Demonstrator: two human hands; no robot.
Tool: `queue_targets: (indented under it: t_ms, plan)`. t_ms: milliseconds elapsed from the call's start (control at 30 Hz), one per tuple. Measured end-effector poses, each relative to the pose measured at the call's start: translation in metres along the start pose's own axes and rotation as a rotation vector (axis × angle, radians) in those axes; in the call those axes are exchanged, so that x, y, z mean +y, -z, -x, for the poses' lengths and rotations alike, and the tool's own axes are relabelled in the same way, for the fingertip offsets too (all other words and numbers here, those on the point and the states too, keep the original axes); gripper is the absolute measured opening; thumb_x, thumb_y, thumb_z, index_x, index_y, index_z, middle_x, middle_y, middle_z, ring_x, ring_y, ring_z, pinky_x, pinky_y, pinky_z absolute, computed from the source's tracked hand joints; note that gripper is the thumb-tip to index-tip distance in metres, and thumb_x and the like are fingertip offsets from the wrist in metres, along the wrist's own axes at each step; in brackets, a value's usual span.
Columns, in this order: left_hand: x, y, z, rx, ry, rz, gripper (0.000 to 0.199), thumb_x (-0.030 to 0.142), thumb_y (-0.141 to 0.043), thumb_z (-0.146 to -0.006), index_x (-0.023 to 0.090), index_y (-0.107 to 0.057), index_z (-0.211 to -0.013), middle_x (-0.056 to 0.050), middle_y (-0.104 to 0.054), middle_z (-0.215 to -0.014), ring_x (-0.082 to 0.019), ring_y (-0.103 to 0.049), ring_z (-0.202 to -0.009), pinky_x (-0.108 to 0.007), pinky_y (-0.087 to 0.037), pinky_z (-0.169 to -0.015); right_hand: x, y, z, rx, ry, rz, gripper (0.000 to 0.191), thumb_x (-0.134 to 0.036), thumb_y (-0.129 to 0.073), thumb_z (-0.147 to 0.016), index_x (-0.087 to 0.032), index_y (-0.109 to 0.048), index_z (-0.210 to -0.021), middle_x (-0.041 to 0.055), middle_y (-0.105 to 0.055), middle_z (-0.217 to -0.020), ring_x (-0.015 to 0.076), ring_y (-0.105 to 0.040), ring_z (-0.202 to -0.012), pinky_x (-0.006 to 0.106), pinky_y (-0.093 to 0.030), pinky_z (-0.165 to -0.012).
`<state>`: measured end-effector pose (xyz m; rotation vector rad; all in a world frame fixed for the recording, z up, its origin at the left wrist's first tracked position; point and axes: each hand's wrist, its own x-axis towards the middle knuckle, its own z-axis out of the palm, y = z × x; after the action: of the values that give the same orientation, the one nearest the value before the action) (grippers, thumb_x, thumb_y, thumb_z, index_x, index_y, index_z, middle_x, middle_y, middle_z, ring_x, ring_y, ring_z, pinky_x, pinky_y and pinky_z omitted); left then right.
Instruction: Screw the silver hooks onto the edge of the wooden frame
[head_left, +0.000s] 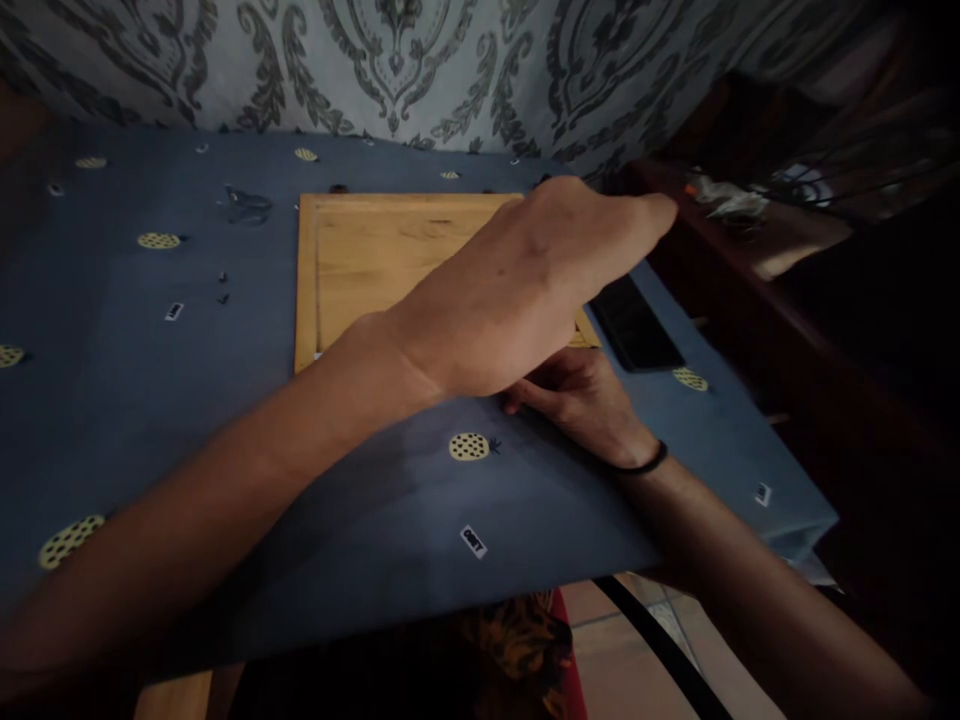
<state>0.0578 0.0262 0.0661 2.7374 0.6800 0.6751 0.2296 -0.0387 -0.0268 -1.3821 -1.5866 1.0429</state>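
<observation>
A wooden board with a raised frame-like border lies flat on the blue cloth. Over its right part reaches my left hand, back upward, with the fingers curled down and hidden behind the knuckles. Whatever they hold, if anything, is out of sight. My right hand, a dark band at its wrist, is at the board's near right corner, partly under the left hand. Its thumb and bent fingers close at the board's edge, though the left hand covers part of the grip.
Left of the board lie a dark pliers-like tool and two tiny dark pieces. A black phone-like slab rests to the right. Patterned fabric rises behind the table. Farther right, a dark wooden piece of furniture holds crumpled clear plastic.
</observation>
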Motion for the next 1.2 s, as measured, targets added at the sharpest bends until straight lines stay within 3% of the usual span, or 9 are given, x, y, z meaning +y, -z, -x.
queue_targets:
  t_ms: [200, 500, 667, 833, 967, 1067, 1200]
  plan:
    - [-0.006, 0.009, -0.003, -0.052, 0.048, -0.012, 0.029, 0.020, -0.041, -0.096, 0.018, -0.062, -0.114, -0.002, -0.068, -0.101, -0.022, -0.066, -0.103, -0.038, -0.051, -0.090, 0.005, 0.001, 0.000, -0.005, -0.014, -0.029, 0.036, -0.050, -0.082, -0.074, -0.018, -0.067, -0.074, -0.0010, -0.066, -0.060, 0.0105, -0.061, -0.051, 0.024, -0.050, -0.051]
    - [0.000, 0.011, 0.002, -0.031, 0.068, -0.060, 0.014, 0.020, -0.048, -0.099, 0.020, -0.059, -0.108, -0.002, -0.064, -0.093, -0.021, -0.067, -0.095, -0.032, -0.049, -0.081, 0.002, 0.000, 0.000, 0.011, -0.038, -0.021, 0.037, -0.051, -0.083, -0.072, -0.019, -0.066, -0.074, -0.0011, -0.066, -0.062, 0.0108, -0.062, -0.052, 0.025, -0.051, -0.053]
    - [0.000, 0.008, 0.004, -0.018, 0.033, -0.073, 0.023, 0.008, -0.043, -0.094, 0.021, -0.057, -0.106, -0.001, -0.063, -0.099, -0.019, -0.066, -0.092, -0.031, -0.048, -0.078, 0.002, 0.000, 0.001, 0.006, -0.035, 0.015, 0.039, -0.054, -0.080, -0.075, -0.018, -0.067, -0.074, 0.0002, -0.066, -0.059, 0.0114, -0.061, -0.052, 0.024, -0.049, -0.052]
    - [-0.001, 0.008, 0.002, -0.009, 0.055, -0.145, 0.022, 0.010, -0.045, -0.093, 0.020, -0.055, -0.109, 0.000, -0.062, -0.086, -0.018, -0.065, -0.083, -0.030, -0.048, -0.075, 0.001, 0.001, 0.002, 0.093, 0.031, 0.114, 0.039, -0.056, -0.077, -0.079, -0.018, -0.068, -0.077, 0.0003, -0.066, -0.060, 0.0112, -0.060, -0.050, 0.024, -0.048, -0.049]
    - [-0.001, 0.010, 0.001, -0.025, 0.091, -0.192, 0.019, 0.013, -0.049, -0.093, 0.020, -0.054, -0.109, 0.001, -0.061, -0.082, -0.020, -0.066, -0.081, -0.032, -0.049, -0.074, -0.010, 0.004, -0.001, 0.262, 0.120, 0.084, 0.038, -0.052, -0.079, -0.077, -0.020, -0.068, -0.094, 0.0029, -0.072, -0.083, 0.0115, -0.064, -0.053, 0.027, -0.054, -0.052]
    - [-0.001, 0.012, 0.002, -0.018, 0.111, -0.130, 0.017, 0.016, -0.050, -0.094, 0.024, -0.056, -0.108, 0.002, -0.063, -0.080, -0.021, -0.067, -0.083, -0.033, -0.050, -0.078, -0.025, 0.007, -0.007, 0.232, 0.162, 0.009, 0.050, -0.049, -0.082, -0.076, -0.024, -0.064, -0.115, 0.0059, -0.072, -0.110, 0.0129, -0.068, -0.059, 0.030, -0.057, -0.055]
    - [0.002, 0.012, 0.003, -0.035, 0.131, -0.138, 0.018, 0.017, -0.049, -0.095, 0.021, -0.059, -0.109, -0.002, -0.066, -0.085, -0.023, -0.067, -0.085, -0.034, -0.050, -0.077, -0.036, 0.004, -0.017, 0.118, 0.173, -0.069, 0.064, -0.054, -0.082, -0.073, -0.027, -0.056, -0.125, 0.0034, -0.073, -0.098, 0.0167, -0.070, -0.063, 0.031, -0.056, -0.054]
